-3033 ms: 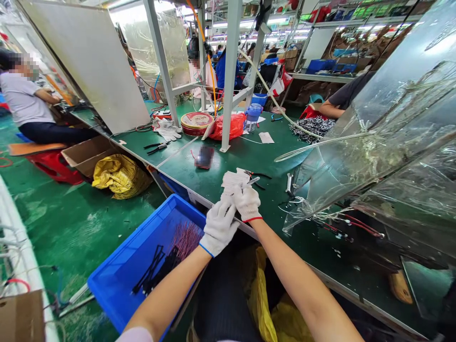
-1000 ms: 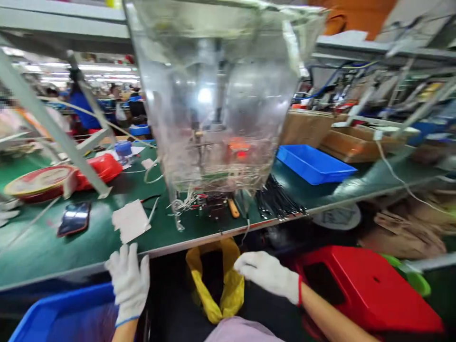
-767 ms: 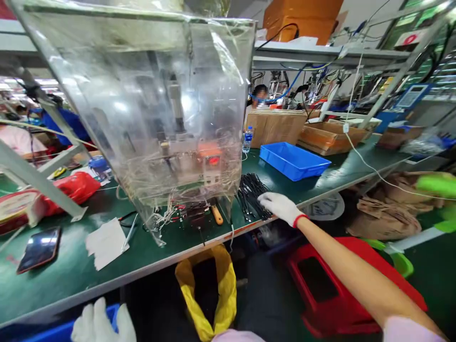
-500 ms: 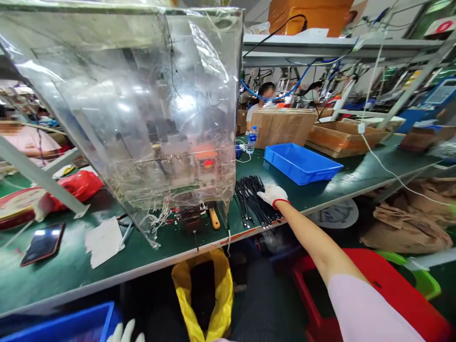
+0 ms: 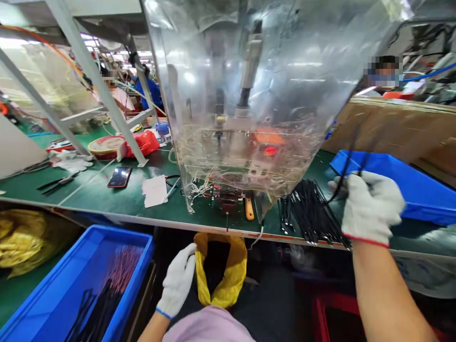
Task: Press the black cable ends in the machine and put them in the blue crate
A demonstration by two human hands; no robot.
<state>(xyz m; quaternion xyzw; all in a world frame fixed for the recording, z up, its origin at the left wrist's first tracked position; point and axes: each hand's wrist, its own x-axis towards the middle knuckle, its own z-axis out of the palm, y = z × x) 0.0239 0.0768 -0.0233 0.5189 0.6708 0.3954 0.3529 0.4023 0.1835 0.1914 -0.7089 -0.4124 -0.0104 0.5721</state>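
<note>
My right hand (image 5: 372,206), in a white glove with a red cuff, is raised at the right, closed around black cables (image 5: 347,164) whose upper ends blur with motion. Below and left of it, a pile of black cables (image 5: 309,209) with shiny tips lies on the green bench (image 5: 85,190). Beside the rim of a yellow bag (image 5: 237,280) is my left hand (image 5: 178,280), gloved in white with a blue cuff. Its fingers are stretched out with nothing visible in them; whether they touch the bag I cannot tell.
A clear-shielded machine (image 5: 242,104) stands mid-bench, a wooden-handled tool (image 5: 249,209) at its base. Blue trays stand behind my right hand (image 5: 423,199) and at lower left (image 5: 142,235), the latter holding cables. A phone (image 5: 119,176), paper (image 5: 155,191) and pliers (image 5: 59,183) lie left.
The view has swung left. My right hand has lifted off the cable pile with black cables in it. My left hand has come up from the lower edge to the yellow bag.
</note>
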